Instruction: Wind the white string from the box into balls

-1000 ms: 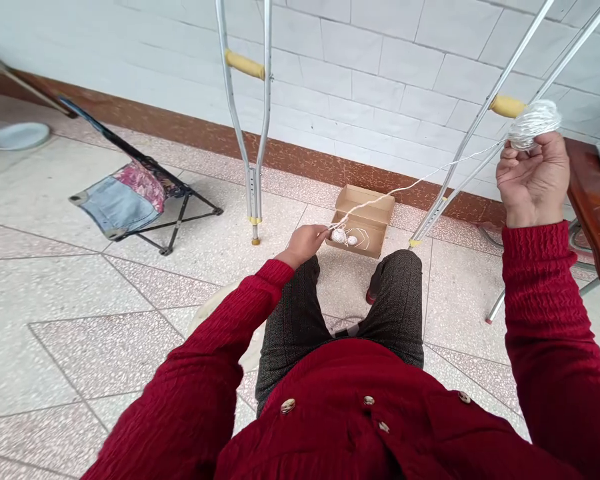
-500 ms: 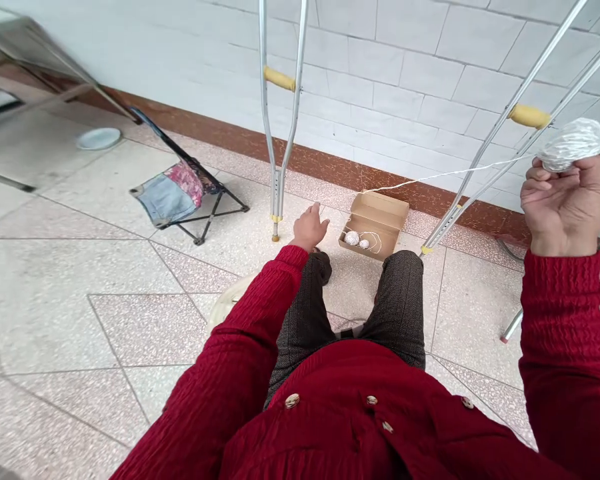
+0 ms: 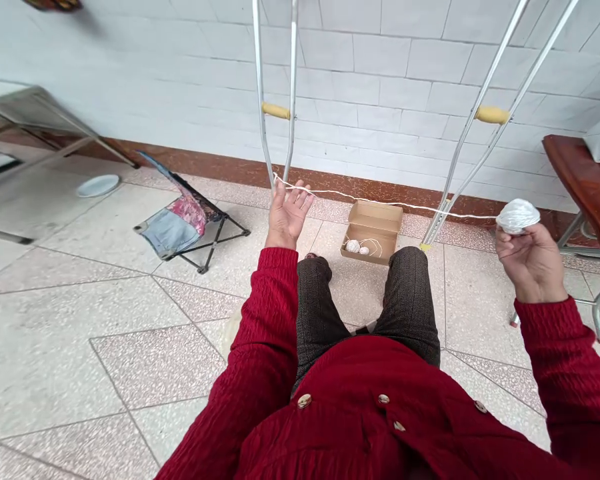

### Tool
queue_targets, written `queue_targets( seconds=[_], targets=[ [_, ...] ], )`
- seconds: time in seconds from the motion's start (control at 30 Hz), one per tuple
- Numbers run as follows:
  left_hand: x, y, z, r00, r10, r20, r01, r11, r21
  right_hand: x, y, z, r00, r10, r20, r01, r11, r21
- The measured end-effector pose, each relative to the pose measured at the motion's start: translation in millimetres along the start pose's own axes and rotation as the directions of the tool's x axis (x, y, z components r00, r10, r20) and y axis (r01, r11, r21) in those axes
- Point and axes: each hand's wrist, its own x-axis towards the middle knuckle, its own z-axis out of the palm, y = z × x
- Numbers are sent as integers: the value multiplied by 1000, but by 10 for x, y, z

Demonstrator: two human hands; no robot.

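- Fingers (image 3: pixel 303 197) of the left hand (image 3: pixel 286 220) are standing apart, perhaps for guiding the strand (image 3: pixel 405 204).
- Open box (image 3: pixel 377 216) is sitting on floor (image 3: pixel 355 287), apparently preventing the small balls (image 3: pixel 353 246) from rolling.
- Right hand (image 3: pixel 534 265) is gripping the yarn ball (image 3: pixel 518 216) from below, probably for holding the strand high.
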Motion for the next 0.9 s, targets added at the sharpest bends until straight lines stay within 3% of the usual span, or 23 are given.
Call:
queue_targets(
  seconds=[0.1, 0.23, 0.37, 0.47, 0.7, 0.77, 0.9],
  targets=[
    [20, 120, 7, 999, 33, 15, -33, 999, -31, -159, 82, -121, 997, 58, -58, -61, 997, -54],
    [-53, 21, -69, 996, -64, 59, 62, 998, 29, -169, 23, -184, 992, 28, -124, -34, 998, -50],
    [-260, -175, -175, 989, -146, 12, 140, 967, 213, -58, -123, -99, 990, -45, -134, 43, 999, -18],
    [-371, -245, -269, 980, -197, 21, 186, 954, 234, 17, -199, 40, 994, -49, -99, 45, 998, -42],
    [-353, -181, -559, 861, -427, 277, 344, 889, 302, 467, -337, 218, 981, -101, -164, 97, 995, -31],
    [-348, -142, -570, 823, -464, 326, 356, 870, 341, 636, -341, 240, 972, -112, -205, 107, 994, -37],
    [-358, -82, -487, 798, -481, 363, 331, 853, 403, 852, -275, 366, 967, -105, -234, 92, 994, -66]
  ],
)
